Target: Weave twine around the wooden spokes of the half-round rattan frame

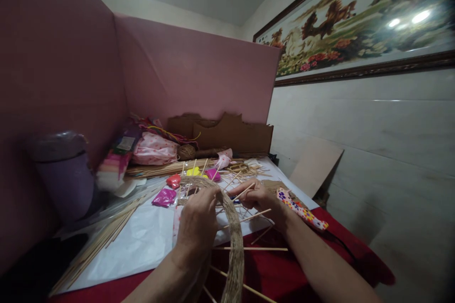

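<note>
A curved band of brown twine [234, 246] stands in front of me, with thin wooden sticks [249, 248] crossing it and poking outward like spokes. My left hand [199, 218] is closed on the band's near upper part, its fingertips hidden behind the twine. Just right of the band, my right hand [254, 194] is closed, its fingers curled close to one of the sticks. A small blue piece [233, 198] shows at those fingers; it looks like part of a blue-handled tool, mostly hidden by the hand.
Red, yellow and magenta packets [164, 197] lie beyond my hands. Bundled sticks [103, 239] rest on white plastic sheeting at left. A lidded purple bin [66, 184] stands far left. Behind are a twine ball [186, 152], cardboard [231, 135] and a pink partition [199, 71]. Flowered fabric [302, 210] lies right.
</note>
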The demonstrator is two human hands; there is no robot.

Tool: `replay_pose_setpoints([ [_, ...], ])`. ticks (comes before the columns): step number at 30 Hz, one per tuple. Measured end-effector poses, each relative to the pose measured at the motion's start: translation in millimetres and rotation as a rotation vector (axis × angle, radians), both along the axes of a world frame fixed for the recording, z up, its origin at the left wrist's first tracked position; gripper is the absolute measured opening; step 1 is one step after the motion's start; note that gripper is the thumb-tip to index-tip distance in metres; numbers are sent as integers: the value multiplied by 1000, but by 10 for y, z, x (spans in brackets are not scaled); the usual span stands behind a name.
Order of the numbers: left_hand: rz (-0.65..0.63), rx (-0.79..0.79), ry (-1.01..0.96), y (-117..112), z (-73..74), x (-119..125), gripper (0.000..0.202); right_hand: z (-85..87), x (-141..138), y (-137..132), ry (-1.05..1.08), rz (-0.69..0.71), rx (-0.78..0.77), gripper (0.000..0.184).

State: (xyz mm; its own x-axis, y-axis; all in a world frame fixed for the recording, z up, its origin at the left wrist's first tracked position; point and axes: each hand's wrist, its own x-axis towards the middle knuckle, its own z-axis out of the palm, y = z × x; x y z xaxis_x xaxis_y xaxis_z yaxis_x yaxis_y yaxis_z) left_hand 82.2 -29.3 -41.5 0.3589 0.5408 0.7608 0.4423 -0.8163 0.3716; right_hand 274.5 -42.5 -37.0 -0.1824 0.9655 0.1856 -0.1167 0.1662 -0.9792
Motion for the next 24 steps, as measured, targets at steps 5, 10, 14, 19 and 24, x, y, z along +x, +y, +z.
replay_pose_setpoints([
  [5, 7, -3, -5, 38, -40, 5, 27, 2, -15, 2, 2, 3, 11, 30],
  [10, 11, -20, 39, 51, -67, 7, 36, -9, -26, 14, -5, -3, 9, 29],
  [14, 23, -31, 66, 41, -62, 5, 38, -4, -31, 9, -35, 2, 14, 33],
  [19, 37, -25, 13, 5, -29, 11, 32, 20, -46, -18, -44, 17, 31, 33],
  [24, 9, -36, -11, -31, 15, 19, 28, 26, -45, -25, -52, 6, 34, 33],
])
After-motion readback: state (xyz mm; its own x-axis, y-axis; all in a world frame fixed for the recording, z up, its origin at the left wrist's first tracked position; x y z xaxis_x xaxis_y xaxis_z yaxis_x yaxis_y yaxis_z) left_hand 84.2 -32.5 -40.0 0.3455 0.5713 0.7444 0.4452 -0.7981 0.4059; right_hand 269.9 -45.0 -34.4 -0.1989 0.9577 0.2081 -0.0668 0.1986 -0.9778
